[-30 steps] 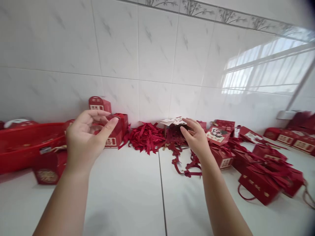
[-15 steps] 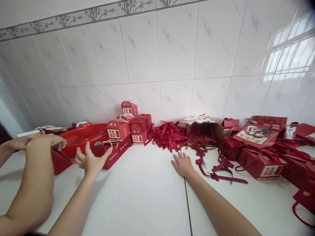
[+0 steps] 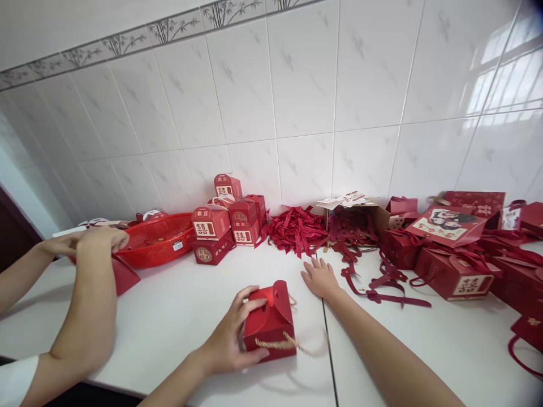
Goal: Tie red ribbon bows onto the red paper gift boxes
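Through the head camera I find the left hand [image 3: 235,330] closed around the near-left side of a red box [image 3: 271,322], fingers over its top flaps and thumb along its lower front. The box is in front of the person, left of the table seam; I cannot tell whether its base touches the white tabletop [image 3: 178,322]. A twisted rope handle [image 3: 275,343] hangs across its front, partly blurred. I record the right hand [image 3: 320,278] palm down on the table at the seam, fingers slightly spread, gripping nothing. Just beyond it I note a heap of red ribbons [image 3: 297,229]; to its right, dark red strips [image 3: 401,298] lie loose before an open carton [image 3: 377,219]. Stacked gift boxes [image 3: 212,223] stand beside a red basket [image 3: 159,260]. At far left, a co-worker's arms [image 3: 91,294] reach across the table.
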### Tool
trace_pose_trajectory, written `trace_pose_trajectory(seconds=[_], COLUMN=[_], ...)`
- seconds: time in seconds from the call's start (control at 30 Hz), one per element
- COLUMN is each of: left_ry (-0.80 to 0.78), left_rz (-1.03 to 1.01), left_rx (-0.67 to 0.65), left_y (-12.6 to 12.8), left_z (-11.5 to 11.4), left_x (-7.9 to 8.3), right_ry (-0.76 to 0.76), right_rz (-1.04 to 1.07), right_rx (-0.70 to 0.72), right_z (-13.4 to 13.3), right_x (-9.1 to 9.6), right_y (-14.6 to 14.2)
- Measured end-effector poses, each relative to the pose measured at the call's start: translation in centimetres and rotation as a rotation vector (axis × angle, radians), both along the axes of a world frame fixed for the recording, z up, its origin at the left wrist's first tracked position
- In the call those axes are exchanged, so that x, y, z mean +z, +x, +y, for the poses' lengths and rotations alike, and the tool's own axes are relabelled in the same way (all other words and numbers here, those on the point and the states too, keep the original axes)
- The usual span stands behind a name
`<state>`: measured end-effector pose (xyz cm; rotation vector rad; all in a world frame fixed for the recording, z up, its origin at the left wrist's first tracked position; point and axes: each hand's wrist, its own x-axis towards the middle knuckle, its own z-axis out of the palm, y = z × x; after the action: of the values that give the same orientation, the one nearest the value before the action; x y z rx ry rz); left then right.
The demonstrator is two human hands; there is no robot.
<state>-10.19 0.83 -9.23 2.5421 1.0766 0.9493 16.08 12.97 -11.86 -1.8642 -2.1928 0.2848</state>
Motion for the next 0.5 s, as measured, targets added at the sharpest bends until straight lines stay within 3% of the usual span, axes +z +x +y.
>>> trace_pose_trajectory(seconds=[0.1,0.2,0.3,0.37,0.4,0.5], left_ry=[-0.040,-0.152,-0.297,-0.336,-0.267,0.057], left_rz=[-0.051,-0.028,0.114,0.051,-0.080,-0.389], left_rx=[-0.006,-0.032,-0.181,-0.163,-0.002,0.835], left_y=[1.6,1.2,-0.8,-2.7,-3.6,-6.5], left_z=[-0.8,0.3,2.9,5.9,7.7,13.5], left_x=[-0.2,0.7,3.0,5.0,5.9,8.0], right_ry=[0.006,0.008,0.019,0.026,0.029,0.037], right_rz=[-0.002,-0.002,0.003,0.010,0.014,0.028], right_rx=[0.000,0.000,0.002,0.003,0.002,-0.002], right_z=[0.1,0.2,0.2,0.2,0.2,0.3], right_x=[0.0,-0.1,-0.2,-0.2,-0.2,-0.3], right_y=[0.1,0.1,0.2,0.2,0.2,0.2])
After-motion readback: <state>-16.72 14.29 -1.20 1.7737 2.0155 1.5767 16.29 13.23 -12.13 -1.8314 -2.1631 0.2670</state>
